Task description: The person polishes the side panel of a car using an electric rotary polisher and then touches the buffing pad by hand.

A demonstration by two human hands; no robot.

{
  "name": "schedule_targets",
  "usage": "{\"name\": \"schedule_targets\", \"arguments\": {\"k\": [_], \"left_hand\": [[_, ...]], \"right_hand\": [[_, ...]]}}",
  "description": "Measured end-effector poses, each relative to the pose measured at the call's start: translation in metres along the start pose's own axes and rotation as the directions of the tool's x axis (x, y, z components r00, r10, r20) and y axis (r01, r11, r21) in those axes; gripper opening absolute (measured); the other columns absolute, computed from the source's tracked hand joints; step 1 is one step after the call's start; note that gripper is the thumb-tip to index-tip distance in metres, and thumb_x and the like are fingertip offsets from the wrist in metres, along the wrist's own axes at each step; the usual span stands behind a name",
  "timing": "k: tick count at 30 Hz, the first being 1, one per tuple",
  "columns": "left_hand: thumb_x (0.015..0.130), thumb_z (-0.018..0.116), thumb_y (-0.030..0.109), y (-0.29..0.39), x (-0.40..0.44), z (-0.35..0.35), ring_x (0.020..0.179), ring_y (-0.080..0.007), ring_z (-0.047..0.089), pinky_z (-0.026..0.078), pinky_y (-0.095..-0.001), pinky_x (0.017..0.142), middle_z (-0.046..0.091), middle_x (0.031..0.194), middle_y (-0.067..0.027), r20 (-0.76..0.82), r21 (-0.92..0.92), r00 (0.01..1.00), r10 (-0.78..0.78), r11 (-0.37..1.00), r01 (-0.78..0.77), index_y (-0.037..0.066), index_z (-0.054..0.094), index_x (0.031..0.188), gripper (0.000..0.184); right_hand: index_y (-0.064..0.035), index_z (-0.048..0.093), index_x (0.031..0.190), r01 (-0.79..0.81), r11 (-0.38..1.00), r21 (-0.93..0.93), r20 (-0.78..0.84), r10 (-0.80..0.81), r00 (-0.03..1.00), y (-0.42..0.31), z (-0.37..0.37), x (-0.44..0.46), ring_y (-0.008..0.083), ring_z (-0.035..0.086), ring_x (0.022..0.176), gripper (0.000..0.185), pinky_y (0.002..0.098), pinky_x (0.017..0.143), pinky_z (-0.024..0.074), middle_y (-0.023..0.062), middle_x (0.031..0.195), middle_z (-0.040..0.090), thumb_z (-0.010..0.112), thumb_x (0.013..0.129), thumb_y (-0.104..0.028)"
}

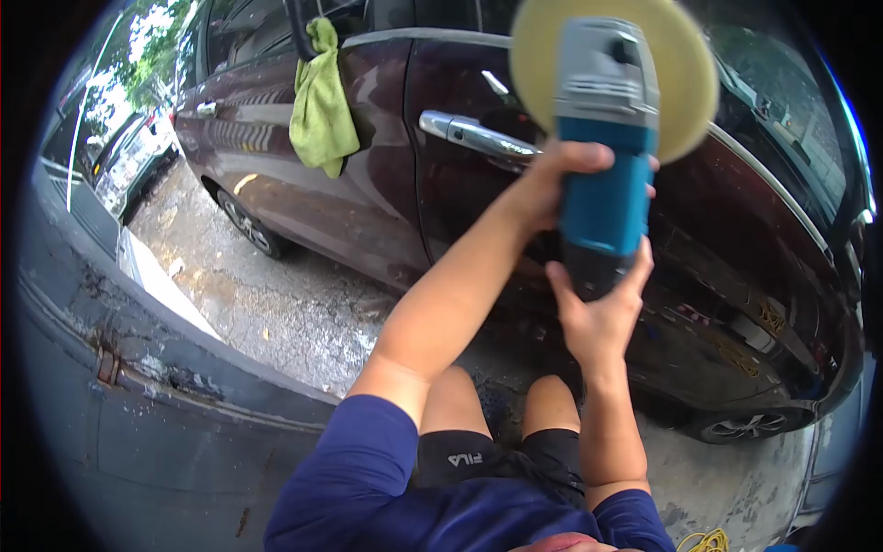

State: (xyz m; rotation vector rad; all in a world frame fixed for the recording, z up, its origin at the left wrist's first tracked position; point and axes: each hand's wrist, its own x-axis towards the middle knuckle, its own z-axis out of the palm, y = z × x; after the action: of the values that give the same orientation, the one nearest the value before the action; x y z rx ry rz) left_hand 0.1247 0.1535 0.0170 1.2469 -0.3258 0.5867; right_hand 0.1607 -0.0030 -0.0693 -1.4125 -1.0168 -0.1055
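Both my hands are on a blue-and-black car polisher (pixel 602 198) with a silver gear head and a round yellow pad (pixel 690 92). My left hand (pixel 552 179) wraps the blue body just behind the head, thumb lying over its near side. Lower down, my right hand (pixel 602 317) grips the black rear end, fingers and thumb on either side. The pad is raised in front of the dark maroon car (pixel 368 202), near the window line. Whether it touches the car I cannot tell. A chrome door handle (pixel 478 133) lies just left of the pad.
A green cloth (pixel 322 110) hangs on the car's side at the upper left. Behind and left of me runs a grey metal gate or wall (pixel 175 423). A yellow cord (pixel 708 541) lies on the concrete floor at lower right. Another vehicle (pixel 133 161) stands farther off.
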Motion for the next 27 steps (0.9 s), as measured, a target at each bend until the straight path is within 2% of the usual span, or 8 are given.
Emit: {"name": "schedule_targets", "arguments": {"k": [4,5,9,13,19,22,25,27], "left_hand": [[0.074,0.08,0.037,-0.046,0.002,0.044,0.095,-0.0302,0.075,0.065,-0.0441,0.081,0.07,0.112,-0.0198,-0.013,-0.004,0.999,0.042,0.999,-0.042,-0.003,0.06,0.131,0.072],[0.073,0.081,0.036,-0.057,-0.001,0.057,0.095,-0.0276,0.073,0.064,-0.042,0.082,0.069,0.112,-0.0177,-0.009,-0.045,0.999,0.039,0.998,-0.039,-0.002,0.06,0.131,0.073],[0.072,0.081,0.037,-0.097,-0.027,0.088,0.106,-0.023,0.067,0.057,-0.037,0.091,0.066,0.117,-0.0144,-0.061,-0.066,0.997,0.053,0.996,-0.057,-0.001,0.058,0.133,0.076],[0.071,0.081,0.036,-0.123,-0.064,0.108,0.099,-0.0268,0.072,0.062,-0.0404,0.087,0.068,0.113,-0.0164,-0.128,-0.189,0.992,0.009,0.981,-0.033,-0.002,0.057,0.134,0.078],[0.078,0.077,0.039,-0.151,-0.134,0.108,0.11,-0.0331,0.072,0.062,-0.0462,0.092,0.065,0.13,-0.0237,-0.264,-0.329,0.963,-0.059,0.944,-0.033,-0.004,0.053,0.142,0.081],[0.08,0.074,0.048,-0.148,-0.167,0.102,0.109,-0.0328,0.071,0.063,-0.0461,0.09,0.064,0.128,-0.0226,-0.407,-0.286,0.913,-0.031,0.953,-0.096,-0.006,0.053,0.138,0.082],[0.082,0.073,0.053,-0.14,-0.178,0.099,0.11,-0.0315,0.07,0.063,-0.0448,0.09,0.064,0.126,-0.0215,-0.487,-0.261,0.872,-0.04,0.96,-0.102,-0.005,0.053,0.138,0.083],[0.082,0.074,0.053,-0.136,-0.177,0.099,0.11,-0.0313,0.07,0.063,-0.0446,0.09,0.064,0.126,-0.0213,-0.499,-0.222,0.864,-0.062,0.973,-0.059,-0.005,0.052,0.139,0.084]], "right_hand": [[0.0017,0.032,0.156,-0.131,0.991,0.002,-0.016,0.131,0.991,0.016,-0.052,-0.031,0.0288,0.064,0.121,0.1,0.0397,0.104,0.05,0.0227,0.132,0.063,0.093,0.079,-0.019],[0.0043,0.035,0.151,-0.088,0.996,-0.011,-0.034,0.088,0.996,0.024,-0.063,-0.042,0.0223,0.06,0.114,0.091,0.0362,0.103,0.048,0.0148,0.126,0.06,0.091,0.081,-0.014],[0.0042,0.036,0.151,-0.138,0.987,-0.086,-0.002,0.138,0.99,0.035,-0.106,-0.085,0.0224,0.061,0.113,0.09,0.0364,0.102,0.0485,0.0142,0.125,0.06,0.089,0.08,-0.011],[0.0037,0.036,0.15,-0.209,0.96,-0.188,0.027,0.218,0.976,0.031,-0.129,-0.12,0.0226,0.063,0.109,0.09,0.037,0.098,0.0505,0.0138,0.121,0.062,0.089,0.079,-0.01],[-0.0016,0.035,0.154,-0.32,0.92,-0.226,0.19,0.364,0.912,0.009,-0.137,-0.146,0.0299,0.073,0.105,0.098,0.0401,0.095,0.0558,0.0204,0.117,0.071,0.092,0.075,-0.015],[-0.0045,0.033,0.155,-0.262,0.938,-0.226,0.376,0.333,0.865,0.017,-0.135,-0.147,0.0469,0.071,0.112,0.101,0.0485,0.095,0.0571,0.0302,0.123,0.069,0.091,0.074,-0.016],[-0.0021,0.035,0.153,-0.409,0.887,-0.215,0.436,0.462,0.772,0.004,-0.124,-0.142,0.0489,0.071,0.111,0.098,0.0483,0.096,0.0566,0.0302,0.123,0.068,0.09,0.074,-0.016],[-0.0019,0.035,0.153,-0.332,0.913,-0.238,0.421,0.405,0.812,0.019,-0.127,-0.151,0.0465,0.072,0.108,0.097,0.0474,0.095,0.0569,0.0291,0.121,0.069,0.09,0.074,-0.016]]}}
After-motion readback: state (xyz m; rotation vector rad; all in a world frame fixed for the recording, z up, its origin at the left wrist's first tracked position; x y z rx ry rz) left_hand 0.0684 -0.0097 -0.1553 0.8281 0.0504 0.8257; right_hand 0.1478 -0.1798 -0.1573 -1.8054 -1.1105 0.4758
